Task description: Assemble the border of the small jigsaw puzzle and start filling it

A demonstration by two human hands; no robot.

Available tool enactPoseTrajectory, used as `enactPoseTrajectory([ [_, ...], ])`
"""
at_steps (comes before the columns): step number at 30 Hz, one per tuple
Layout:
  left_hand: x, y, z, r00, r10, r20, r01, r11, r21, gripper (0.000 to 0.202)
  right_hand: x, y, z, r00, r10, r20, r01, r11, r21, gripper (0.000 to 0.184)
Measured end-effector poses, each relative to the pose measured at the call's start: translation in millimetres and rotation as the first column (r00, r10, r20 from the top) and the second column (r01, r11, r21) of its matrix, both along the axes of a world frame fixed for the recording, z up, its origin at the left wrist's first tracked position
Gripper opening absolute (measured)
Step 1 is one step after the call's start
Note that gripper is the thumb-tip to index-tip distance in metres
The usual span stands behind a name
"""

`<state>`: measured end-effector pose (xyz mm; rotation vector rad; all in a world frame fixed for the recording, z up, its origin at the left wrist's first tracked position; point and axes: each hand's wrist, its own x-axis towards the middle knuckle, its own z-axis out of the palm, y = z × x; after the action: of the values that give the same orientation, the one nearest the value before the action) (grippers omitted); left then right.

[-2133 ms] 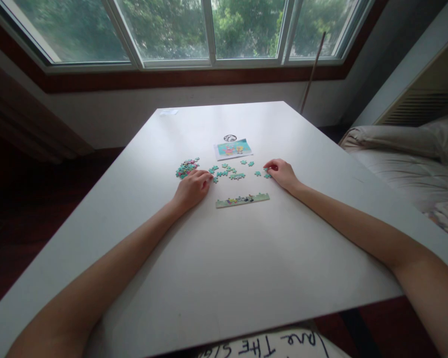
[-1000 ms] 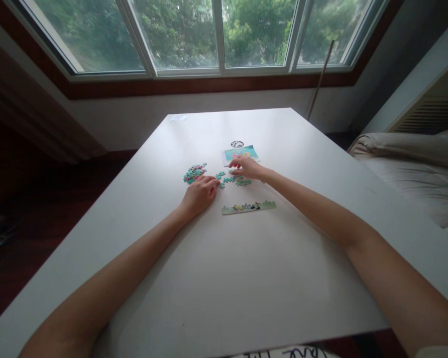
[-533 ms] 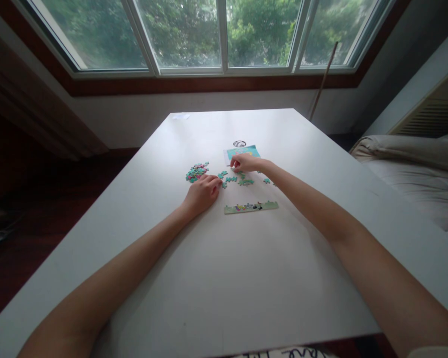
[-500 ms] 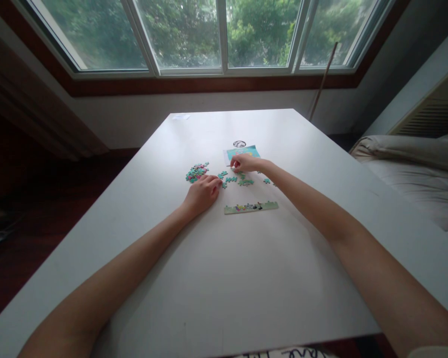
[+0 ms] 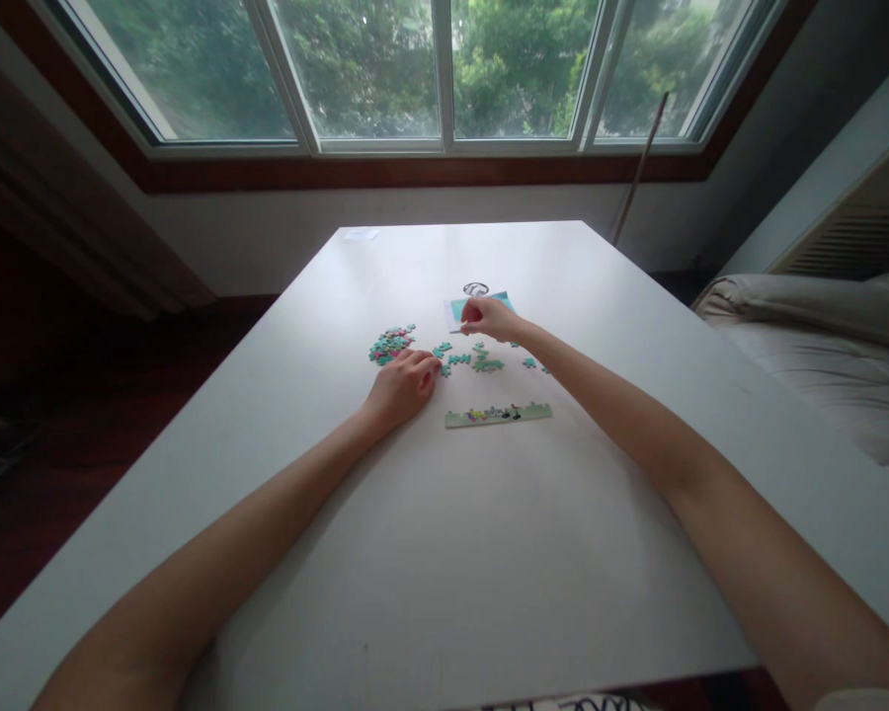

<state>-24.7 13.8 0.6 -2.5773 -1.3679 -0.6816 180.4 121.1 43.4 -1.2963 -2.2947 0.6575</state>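
Observation:
My right hand point(image 5: 487, 319) is over the lower part of a blue picture card point(image 5: 502, 298), thumb and fingers pinched together. Whatever they hold is too small to make out. On the table, my left hand point(image 5: 404, 383) rests with its fingers curled, beside a heap of loose jigsaw pieces point(image 5: 389, 344); its fingertips hide what is under them. Several green pieces point(image 5: 459, 359) lie just right of that hand, and a joined green cluster point(image 5: 487, 364) sits beyond them. Nearer to me is an assembled jigsaw strip point(image 5: 498, 415) with small colourful figures.
The white table point(image 5: 444, 553) stretches towards a window. Behind the card lies a round dark-rimmed item point(image 5: 475, 288). A few single pieces point(image 5: 529, 362) are on the right, below my right forearm. A pale sheet point(image 5: 361, 234) lies at the far left corner.
My right hand has lifted slightly away from the green pieces and onto the card, uncovering the top of the joined cluster. My left hand has stayed in place.

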Motion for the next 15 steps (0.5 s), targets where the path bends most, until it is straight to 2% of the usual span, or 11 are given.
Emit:
enactPoseTrajectory([
  [3, -1, 0, -0.5, 1.0, -0.002, 0.0, 0.002, 1.0, -0.003, 0.026, -1, -10, -2.4, 0.972, 0.005, -0.235, -0.046, 0.985, -0.167, 0.016],
  [6, -1, 0, -1.4, 1.0, -0.004, 0.002, 0.004, 1.0, -0.01, 0.027, -2, -25, -2.5, 0.928, -0.059, -0.368, -0.082, 0.932, -0.354, 0.002],
  [8, 0, 0, -1.0, 1.0, -0.002, -0.001, 0.002, 1.0, -0.015, 0.027, -1, -33, -2.3, 0.909, -0.104, -0.403, -0.087, 0.9, -0.427, 0.003],
  [11, 3, -3, 1.4, 1.0, 0.006, -0.008, -0.007, 1.0, -0.021, 0.027, 1, -38, -3.4, 0.916, -0.136, -0.377, -0.053, 0.892, -0.45, 0.003],
  [15, 5, -4, 4.2, 1.0, -0.006, 0.018, 0.006, 1.0, -0.009, 0.027, 3, -36, -6.0, 0.949, -0.131, -0.287, 0.03, 0.943, -0.331, 0.006],
])
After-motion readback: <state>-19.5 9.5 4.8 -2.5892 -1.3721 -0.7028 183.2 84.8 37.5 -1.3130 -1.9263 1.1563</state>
